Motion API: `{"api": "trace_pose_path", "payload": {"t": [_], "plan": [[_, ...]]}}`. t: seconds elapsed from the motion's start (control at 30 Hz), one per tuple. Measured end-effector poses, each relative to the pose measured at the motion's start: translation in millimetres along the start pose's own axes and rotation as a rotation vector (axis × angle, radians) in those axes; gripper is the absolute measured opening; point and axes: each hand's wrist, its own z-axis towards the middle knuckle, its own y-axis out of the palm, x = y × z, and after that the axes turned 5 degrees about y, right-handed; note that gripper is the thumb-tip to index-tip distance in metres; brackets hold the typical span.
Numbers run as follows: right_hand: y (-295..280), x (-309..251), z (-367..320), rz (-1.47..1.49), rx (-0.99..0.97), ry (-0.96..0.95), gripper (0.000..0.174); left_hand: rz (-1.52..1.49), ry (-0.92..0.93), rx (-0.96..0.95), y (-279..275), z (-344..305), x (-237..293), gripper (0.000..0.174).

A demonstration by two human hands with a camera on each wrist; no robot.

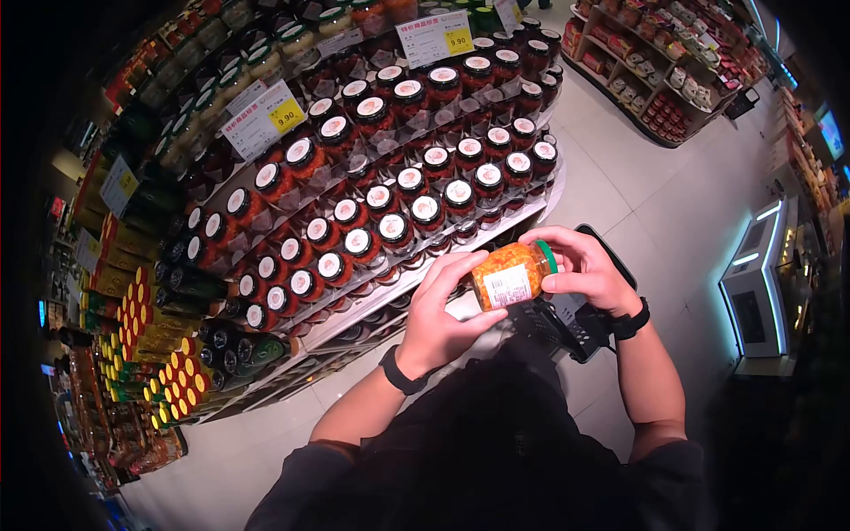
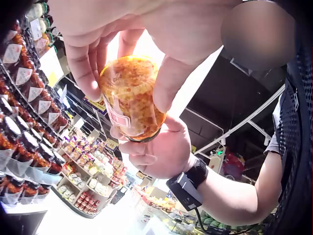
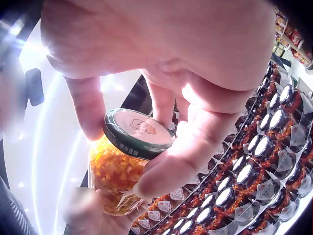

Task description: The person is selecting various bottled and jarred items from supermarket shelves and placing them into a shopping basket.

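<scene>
A glass jar of orange-yellow chopped food (image 1: 506, 276) with a green lid and a white label is held between both hands, lying on its side in the head view. My left hand (image 1: 444, 311) grips its base end, thumb below and fingers above. At the lid end, my right hand (image 1: 586, 270) pinches the jar with thumb and curled fingers. The left wrist view shows the base of the jar (image 2: 132, 98) between thumb and fingers. In the right wrist view the green-rimmed lid (image 3: 139, 132) carries a pale printed top.
Tiered shelves of dark-lidded red jars (image 1: 426, 209) stand ahead and left, with price signs (image 1: 264, 119) above. A black basket (image 1: 567, 327) is below the hands. Another display shelf (image 1: 655, 71) stands back right; a lit white unit (image 1: 760, 283) is at right.
</scene>
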Motion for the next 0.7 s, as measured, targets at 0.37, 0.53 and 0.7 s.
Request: {"api": "trace_pose_path", "payload": {"t": [0.37,0.53,0.7], "plan": [[-117.3,24.9,-6.7,0.114,-0.011,0.094,0.056,-0.274,-0.387,-0.156,83.3,57.1,-20.7,0.075],[-209.3,74.0,-45.0,-0.123,0.167,0.164,0.05,-0.289,-0.538,-0.417,170.8,83.8,-63.2,0.072],[-309.5,184.0,-77.4,-0.301,0.575,0.437,0.053,0.011,-0.554,-0.64,239.1,76.9,-120.2,0.057]]}}
